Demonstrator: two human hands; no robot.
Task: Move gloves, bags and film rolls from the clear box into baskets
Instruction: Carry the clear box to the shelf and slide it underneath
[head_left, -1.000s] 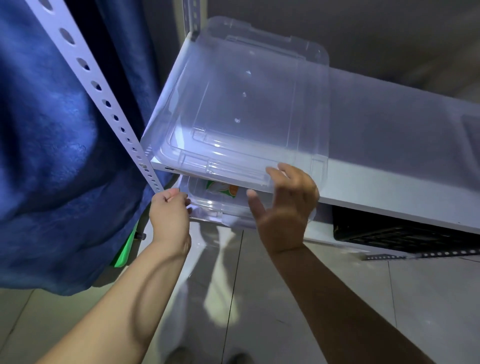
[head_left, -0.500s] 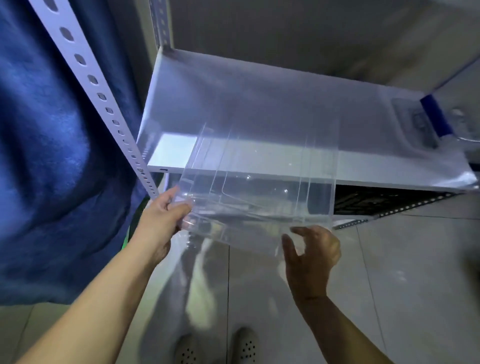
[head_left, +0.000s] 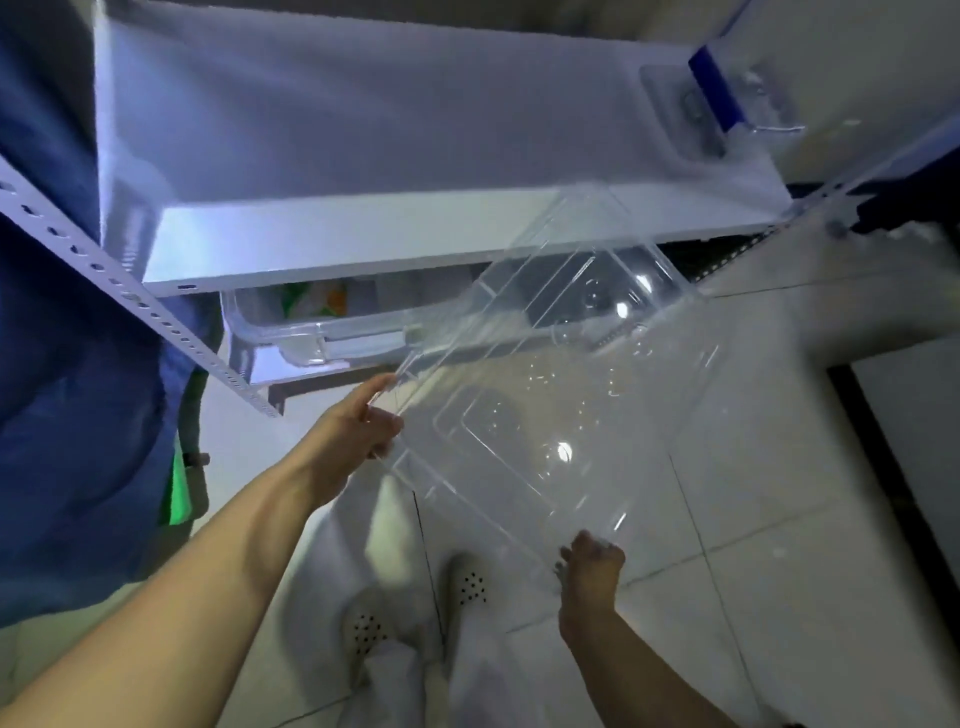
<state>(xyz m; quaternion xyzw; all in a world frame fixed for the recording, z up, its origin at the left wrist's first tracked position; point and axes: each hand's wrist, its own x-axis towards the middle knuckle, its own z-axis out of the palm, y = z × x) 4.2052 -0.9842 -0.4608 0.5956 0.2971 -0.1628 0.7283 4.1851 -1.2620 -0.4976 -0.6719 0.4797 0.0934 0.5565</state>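
Open tiled floor lies below the shelf's front edge. Left hand and right hand each grasp the tilted clear lid, long axis diagonal; the clear box sits beneath the shelf.

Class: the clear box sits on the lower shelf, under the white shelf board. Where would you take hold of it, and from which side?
Probably grip the clear box by its front rim lip, approaching from the open front of the shelf. The white shelf board blocks access from above, and the lip juts toward the person.
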